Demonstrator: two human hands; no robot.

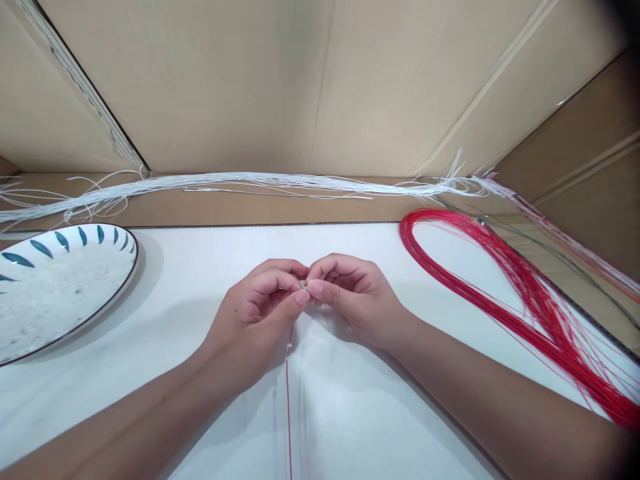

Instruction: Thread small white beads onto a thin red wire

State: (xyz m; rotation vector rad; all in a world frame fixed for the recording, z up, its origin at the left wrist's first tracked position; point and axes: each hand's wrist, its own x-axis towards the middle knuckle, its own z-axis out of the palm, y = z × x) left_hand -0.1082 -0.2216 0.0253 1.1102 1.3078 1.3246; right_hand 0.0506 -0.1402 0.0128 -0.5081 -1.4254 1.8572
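Observation:
My left hand (263,303) is closed in a pinch, thumb against fingers. From under it a thin red cord (289,400) runs down the white surface to the bottom edge of the view. A tiny whitish bead or knot (289,345) sits on this cord just below the fingers. My right hand (355,290) also pinches, its thumb and forefinger tips meeting those of my left. Between the touching fingertips shows a tiny pale speck (306,287), too small to name for certain. The fingers hide the upper end of the cord.
At the left stands an oval plate (131,267) with blue leaf marks, holding many small whitish, clear pieces. A looped bundle of red cords (450,273) lies at the right. White cords (250,179) stretch along the back ledge, before a cardboard wall (225,87).

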